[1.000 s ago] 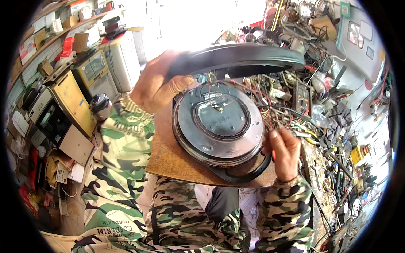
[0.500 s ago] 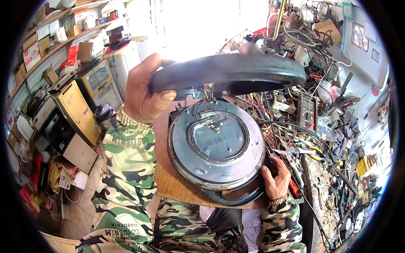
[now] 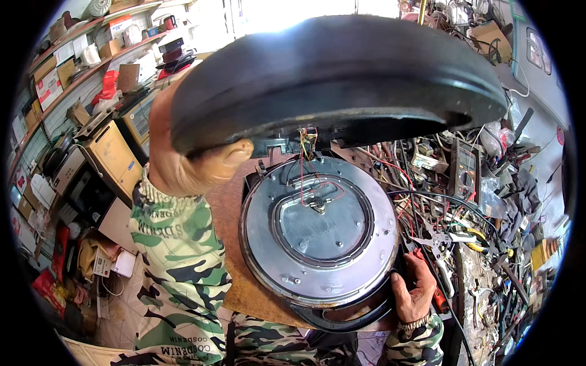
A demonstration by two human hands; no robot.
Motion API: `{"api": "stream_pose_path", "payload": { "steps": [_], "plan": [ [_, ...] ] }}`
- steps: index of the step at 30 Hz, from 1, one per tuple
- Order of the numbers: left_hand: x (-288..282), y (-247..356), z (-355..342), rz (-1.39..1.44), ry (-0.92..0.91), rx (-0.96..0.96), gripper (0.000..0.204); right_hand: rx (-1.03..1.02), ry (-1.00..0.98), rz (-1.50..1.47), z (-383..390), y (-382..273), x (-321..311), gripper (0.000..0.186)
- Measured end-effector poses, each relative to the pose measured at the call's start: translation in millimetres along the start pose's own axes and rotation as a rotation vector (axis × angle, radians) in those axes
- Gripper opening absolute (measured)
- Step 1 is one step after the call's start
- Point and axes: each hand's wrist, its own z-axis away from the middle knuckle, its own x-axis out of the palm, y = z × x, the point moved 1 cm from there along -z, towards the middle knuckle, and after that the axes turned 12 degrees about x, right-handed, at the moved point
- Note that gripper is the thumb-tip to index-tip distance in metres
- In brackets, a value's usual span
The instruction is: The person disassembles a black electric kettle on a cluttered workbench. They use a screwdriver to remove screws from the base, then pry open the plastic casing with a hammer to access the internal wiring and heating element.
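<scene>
My left hand [image 3: 195,165] is closed on the left rim of a round black cover [image 3: 342,79], tilted up high over an electric griddle. Beneath it lies the round metal heating plate [image 3: 366,238], its ring-shaped element exposed. Thin red and yellow wires [image 3: 301,174] run from the hinge side to a small part fixed at the plate's middle. A black loop handle [image 3: 348,324] sticks out at the near edge. Low on the right, my right hand [image 3: 416,290] grips the dark edge of the griddle's base. Some of its fingers are hidden.
The griddle rests on a brown board [image 3: 244,296]. Along the right is a bench heaped with cables, pliers [image 3: 448,239] and a red-handled tool [image 3: 439,299]. Shelves [image 3: 76,79] and a yellow cabinet [image 3: 113,160] line the left wall.
The cover has come up and nearer with my left hand, looking larger and showing more of its top. My right hand still holds the base edge.
</scene>
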Motion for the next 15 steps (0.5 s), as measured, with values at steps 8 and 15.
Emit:
{"api": "stream_pose_path", "payload": {
  "steps": [8,15],
  "plan": [
    [6,2,-1,-0.146,-0.068,0.129,0.055,0.015,-0.017,0.001,0,-6,3,0.049],
    [9,2,-5,-0.209,-0.069,0.206,0.050,-0.032,0.014,0.019,0,-3,1,0.045]
  ]
}}
